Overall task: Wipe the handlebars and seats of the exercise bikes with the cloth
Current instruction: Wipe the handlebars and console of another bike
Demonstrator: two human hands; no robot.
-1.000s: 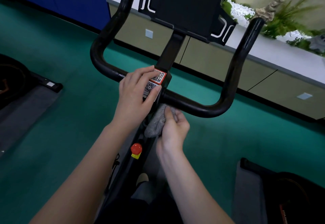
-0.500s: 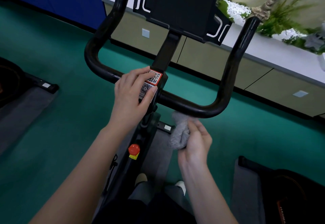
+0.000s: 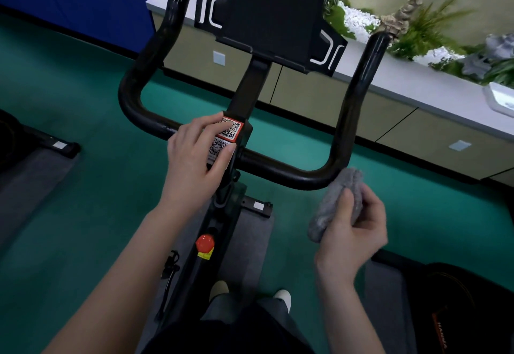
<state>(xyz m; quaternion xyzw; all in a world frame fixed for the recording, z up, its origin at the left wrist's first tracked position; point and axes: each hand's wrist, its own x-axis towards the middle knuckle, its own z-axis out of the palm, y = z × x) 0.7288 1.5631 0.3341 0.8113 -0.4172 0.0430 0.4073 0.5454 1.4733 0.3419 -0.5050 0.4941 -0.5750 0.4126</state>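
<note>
Nearest, below the handlebar (image 3: 278,168), a red knob (image 3: 205,243) sat on the bike frame. The right hand (image 3: 351,231) gripped the bunched grey cloth (image 3: 331,209), fingers curled round it, its top just under the handlebar's right bend. The left hand (image 3: 194,156) rested with its fingers nearly straight on the QR stickers (image 3: 232,129) at the handlebar's centre. Beyond the handlebar stood a black console holder (image 3: 274,11).

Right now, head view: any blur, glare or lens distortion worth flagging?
Head view: wide-angle stretch enlarges the forearms toward the bottom edge; the plants on the counter are smeared soft; pale glare runs along the glossy handlebar on its right upright; the grey cloth in the right hand is slightly blurred; the QR stickers by the left hand look fairly crisp.
</note>
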